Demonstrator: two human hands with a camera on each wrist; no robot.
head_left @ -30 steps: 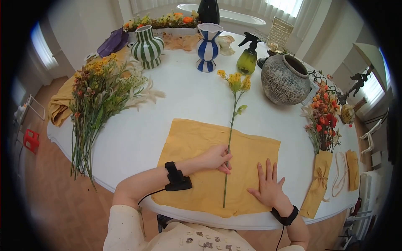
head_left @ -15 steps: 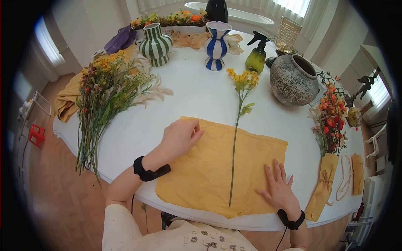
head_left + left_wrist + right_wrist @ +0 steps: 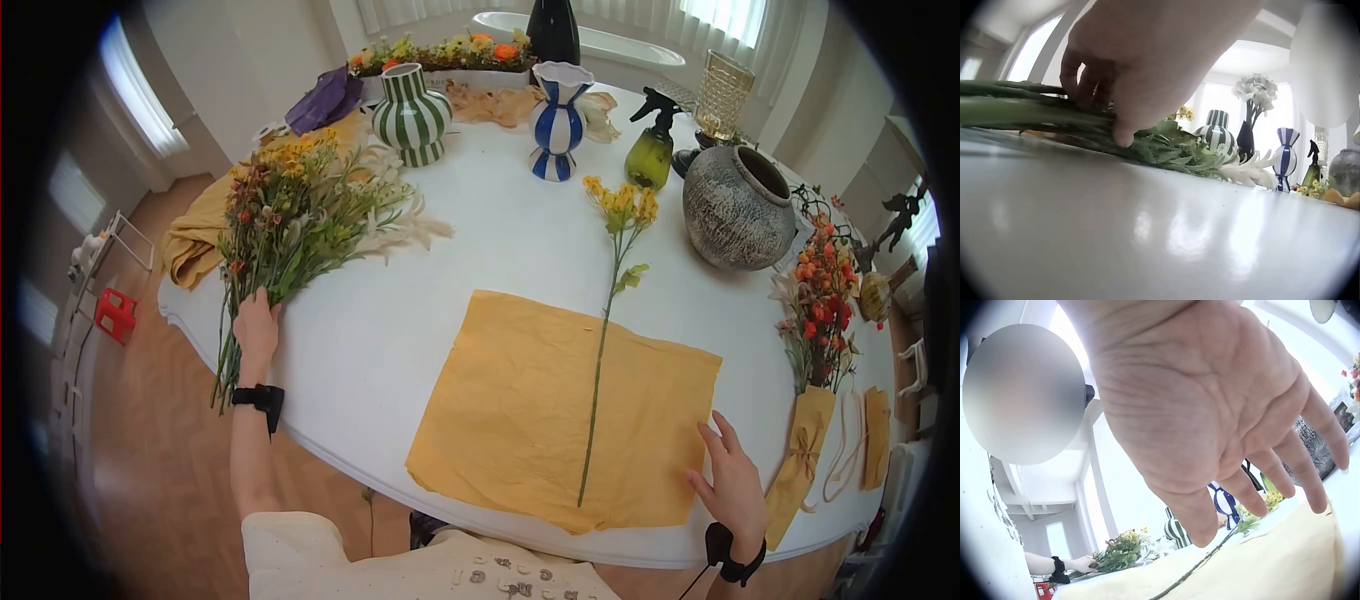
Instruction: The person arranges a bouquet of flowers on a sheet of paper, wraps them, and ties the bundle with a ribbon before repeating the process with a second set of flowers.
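At the left of the table my left hand (image 3: pixel 257 333) is at the stems of a large bunch of mixed flowers (image 3: pixel 300 235). In the left wrist view its fingers (image 3: pixel 1088 81) curl over the green stems (image 3: pixel 1016 112), thumb on the near side. A single yellow flower stem (image 3: pixel 598 385) lies lengthwise on a sheet of yellow wrapping paper (image 3: pixel 500 400), its blooms past the far edge. By the paper's right edge hovers my right hand (image 3: pixel 735 485), fingers spread and holding nothing; its palm (image 3: pixel 1210 412) fills the right wrist view.
Toward the back stand a green-striped vase (image 3: pixel 411 115), a blue-striped vase (image 3: pixel 557 125), a green spray bottle (image 3: pixel 652 145) and a rough grey pot (image 3: pixel 738 210). A wrapped red-orange bouquet (image 3: pixel 803 440) lies at right, beside a pale ribbon (image 3: pixel 848 450). Folded yellow cloth (image 3: pixel 195 245) sits far left.
My left hand has let go of the single yellow flower and moved left to the bunch's stems. My right hand has lifted off the paper and shifted toward its right edge.
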